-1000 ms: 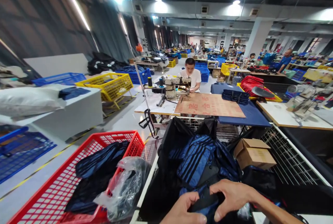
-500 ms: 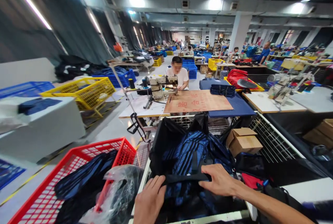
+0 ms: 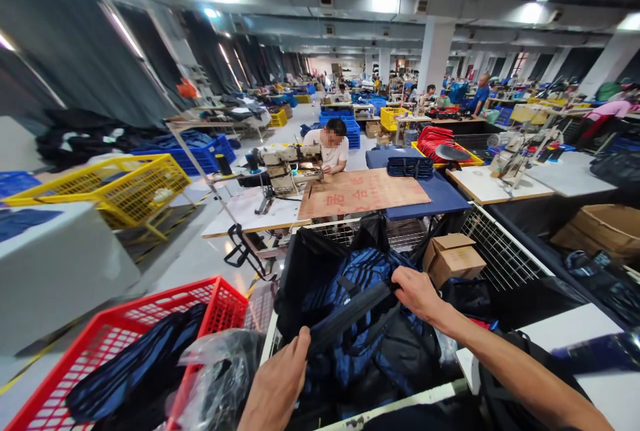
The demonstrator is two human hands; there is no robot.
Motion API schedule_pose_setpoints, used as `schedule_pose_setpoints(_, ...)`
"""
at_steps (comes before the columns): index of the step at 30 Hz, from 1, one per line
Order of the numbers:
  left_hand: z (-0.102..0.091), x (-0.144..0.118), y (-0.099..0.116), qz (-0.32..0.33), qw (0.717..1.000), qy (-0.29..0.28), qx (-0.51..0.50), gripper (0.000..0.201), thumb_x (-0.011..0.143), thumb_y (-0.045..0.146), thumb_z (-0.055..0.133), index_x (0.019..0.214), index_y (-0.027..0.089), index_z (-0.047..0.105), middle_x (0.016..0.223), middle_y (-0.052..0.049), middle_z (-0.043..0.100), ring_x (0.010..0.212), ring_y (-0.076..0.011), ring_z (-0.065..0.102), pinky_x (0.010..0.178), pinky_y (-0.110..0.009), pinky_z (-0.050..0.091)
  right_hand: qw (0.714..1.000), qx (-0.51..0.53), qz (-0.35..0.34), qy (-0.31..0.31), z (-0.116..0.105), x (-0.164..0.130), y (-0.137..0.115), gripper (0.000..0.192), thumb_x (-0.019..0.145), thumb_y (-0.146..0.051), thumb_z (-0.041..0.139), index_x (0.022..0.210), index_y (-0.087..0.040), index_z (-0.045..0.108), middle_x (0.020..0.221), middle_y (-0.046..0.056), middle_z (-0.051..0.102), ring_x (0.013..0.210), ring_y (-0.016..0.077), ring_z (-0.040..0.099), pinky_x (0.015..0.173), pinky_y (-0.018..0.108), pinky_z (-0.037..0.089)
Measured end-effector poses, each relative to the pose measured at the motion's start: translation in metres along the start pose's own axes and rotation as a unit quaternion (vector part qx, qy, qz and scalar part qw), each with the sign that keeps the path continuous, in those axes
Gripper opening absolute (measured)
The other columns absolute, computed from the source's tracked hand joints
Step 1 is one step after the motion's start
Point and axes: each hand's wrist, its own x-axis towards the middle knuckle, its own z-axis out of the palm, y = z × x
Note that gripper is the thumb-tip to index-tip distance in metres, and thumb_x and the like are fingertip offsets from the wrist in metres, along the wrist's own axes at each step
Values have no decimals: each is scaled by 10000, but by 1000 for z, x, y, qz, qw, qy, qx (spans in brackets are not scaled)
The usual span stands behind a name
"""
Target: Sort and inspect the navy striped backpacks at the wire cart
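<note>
Left hand (image 3: 277,384) low and near, back of hand up, fingers curled shut on the near end of a black strap (image 3: 345,314). Right hand (image 3: 417,294) stretched further out on an extended forearm, fingers pinched closed on the strap's far end. Strap pulled taut between both sets of fingers, slanting upward toward the right. Just beneath the fingers, blue striped bags (image 3: 365,271) piled in a wire bin (image 3: 505,261). Beyond the right fingertips, a cardboard box (image 3: 453,257). Left of the left fingers, a red crate (image 3: 150,311).
</note>
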Motion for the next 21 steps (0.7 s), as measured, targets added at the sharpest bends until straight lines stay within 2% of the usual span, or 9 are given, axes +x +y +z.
schedule_pose_setpoints(3,1,2,8,-49,999,-5,-7,566,966,34,472,1493,229,542,1036,-55,848,797,-221,828,717,-274,632,999,-21,20,23,8,2,17,243,833,-9,590,924,-234,602,903,25,678,824,194,627,688,278,366)
schedule_pose_setpoints(6,-10,4,7,-64,996,-18,52,498,982,61,517,1447,208,616,1023,-59,833,812,-219,812,744,-287,625,999,-27,5,25,5,2,18,239,814,-9,607,885,-237,605,850,22,675,774,200,633,692,287,416)
schedule_pose_setpoints(9,-17,9,15,-102,990,-14,96,452,963,67,576,1376,208,695,936,-42,786,834,-216,794,720,-274,603,999,-16,-36,36,2,1,-6,327,845,-58,661,1132,-214,683,1107,94,762,1008,253,714,870,334,546)
schedule_pose_setpoints(12,-10,22,40,-128,990,-23,46,501,892,59,603,1333,248,748,936,-43,764,836,-211,779,687,-263,586,991,20,-133,27,8,-3,-46,656,885,-128,698,1526,-204,580,1459,167,710,1330,314,673,1118,454,557)
schedule_pose_setpoints(14,-2,31,56,-118,992,-43,-21,554,872,50,612,1360,273,748,1042,-62,796,900,-220,787,772,-280,612,981,57,-187,-12,15,-6,-67,745,883,-96,647,1609,-226,542,1441,148,744,1306,292,708,1114,439,579)
schedule_pose_setpoints(16,2,36,63,-139,983,-68,-98,529,903,68,624,1369,286,744,1123,-68,821,974,-235,798,868,-308,626,976,100,-189,-45,19,-10,-74,758,855,-48,575,1586,-246,599,1297,107,818,1146,247,782,1004,368,627)
schedule_pose_setpoints(18,-1,33,57,-218,953,-108,-180,343,965,171,658,1265,287,777,1082,-51,834,964,-242,800,886,-317,625,977,155,-140,-40,16,-12,-67,755,818,-37,533,1520,-268,685,1207,67,852,1040,219,814,926,325,649)
schedule_pose_setpoints(20,-10,20,44,-318,896,-159,-267,162,986,364,721,1091,276,808,1003,-40,835,933,-258,794,884,-327,624,974,218,-64,-2,5,-11,-48,717,817,-71,541,1460,-309,750,1263,37,849,1104,232,820,983,354,658)
schedule_pose_setpoints(21,-16,10,36,-366,858,-179,-312,208,957,459,766,1032,272,817,985,-41,835,937,-270,788,896,-336,625,968,247,-20,26,-2,-10,-37,679,833,-100,560,1436,-330,772,1313,21,836,1167,245,810,1041,380,650)
